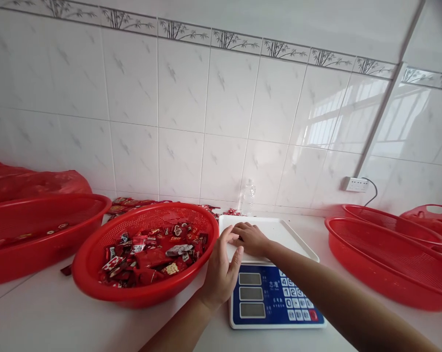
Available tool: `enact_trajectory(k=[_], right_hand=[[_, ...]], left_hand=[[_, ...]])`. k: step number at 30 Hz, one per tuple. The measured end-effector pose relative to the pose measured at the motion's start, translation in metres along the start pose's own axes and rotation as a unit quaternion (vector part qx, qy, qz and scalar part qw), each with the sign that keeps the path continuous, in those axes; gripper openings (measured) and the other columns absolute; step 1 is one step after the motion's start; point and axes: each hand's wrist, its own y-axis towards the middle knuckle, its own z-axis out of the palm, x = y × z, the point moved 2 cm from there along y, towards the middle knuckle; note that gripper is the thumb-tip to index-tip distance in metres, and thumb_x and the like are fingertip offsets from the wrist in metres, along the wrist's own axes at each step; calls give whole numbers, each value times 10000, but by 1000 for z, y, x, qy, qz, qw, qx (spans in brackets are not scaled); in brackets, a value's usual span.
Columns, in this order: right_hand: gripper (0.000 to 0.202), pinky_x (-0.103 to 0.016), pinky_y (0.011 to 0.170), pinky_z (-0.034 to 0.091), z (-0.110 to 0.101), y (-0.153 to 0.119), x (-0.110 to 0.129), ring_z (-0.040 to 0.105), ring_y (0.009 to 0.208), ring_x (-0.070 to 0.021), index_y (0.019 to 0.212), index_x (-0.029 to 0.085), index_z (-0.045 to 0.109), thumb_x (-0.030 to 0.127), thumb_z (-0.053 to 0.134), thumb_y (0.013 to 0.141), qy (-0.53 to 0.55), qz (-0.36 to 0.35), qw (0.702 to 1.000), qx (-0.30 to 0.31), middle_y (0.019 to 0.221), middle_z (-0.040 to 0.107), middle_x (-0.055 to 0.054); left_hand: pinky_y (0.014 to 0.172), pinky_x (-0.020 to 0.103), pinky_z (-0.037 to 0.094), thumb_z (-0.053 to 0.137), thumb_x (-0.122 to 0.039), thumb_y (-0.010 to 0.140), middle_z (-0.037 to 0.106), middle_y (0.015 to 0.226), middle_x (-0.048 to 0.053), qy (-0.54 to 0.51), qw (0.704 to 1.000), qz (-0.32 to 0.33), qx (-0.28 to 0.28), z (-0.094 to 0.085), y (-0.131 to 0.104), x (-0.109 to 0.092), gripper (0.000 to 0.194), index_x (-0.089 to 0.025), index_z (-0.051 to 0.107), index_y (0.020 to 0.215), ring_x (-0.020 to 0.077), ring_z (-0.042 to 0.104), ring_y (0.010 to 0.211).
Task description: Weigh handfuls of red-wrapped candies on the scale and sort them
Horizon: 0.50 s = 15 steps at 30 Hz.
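Note:
My left hand (222, 270) is raised at the left edge of a digital weighing scale (276, 298), fingers stretched and thumb apart, with nothing visible in it. My right hand (251, 238) reaches over the scale's white tray (283, 234), palm down with loosely bent fingers. Its fingertips meet or overlap the left hand's fingers, and the space under its palm is hidden. Left of the hands stands a round red plastic basket (143, 296) holding many small wrapped snack packets (151, 254), mostly red.
Another red basket (48, 249) stands at far left, before a red plastic bag (41, 183). More packets (127, 203) lie along the tiled wall. A clear bottle (249, 195) stands behind the scale. Red baskets (382, 264) and a red bag (430, 220) are at right, below a power socket (356, 184).

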Motion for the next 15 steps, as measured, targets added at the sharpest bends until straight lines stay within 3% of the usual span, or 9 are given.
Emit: enact_trajectory(k=[4, 10, 15], right_hand=[[326, -379, 827, 489, -5, -4, -8, 597, 937, -176, 1118, 173, 585, 432, 462, 963, -23, 23, 999, -21, 1056, 614, -55], [319, -352, 787, 516, -20, -18, -25, 627, 856, -149, 1086, 156, 595, 425, 474, 965, -50, 54, 996, -58, 1011, 640, -45], [356, -315, 717, 484, -50, -50, -74, 639, 823, -166, 1056, 199, 594, 474, 381, 982, -78, 127, 983, -112, 1009, 672, -44]], left_hand=[[973, 457, 446, 418, -283, 974, 567, 1195, 117, 5, 1000, 7, 6, 0, 0, -2, 456, -238, 274, 1405, 238, 543, 1141], [943, 426, 461, 417, -288, 976, 572, 1176, 110, 10, 1000, -2, 7, 0, -1, 1, 438, -233, 291, 1392, 234, 555, 1119], [958, 427, 452, 423, -285, 974, 575, 1163, 103, 12, 1000, -1, 6, 1, -2, 4, 428, -232, 301, 1381, 227, 557, 1108]])
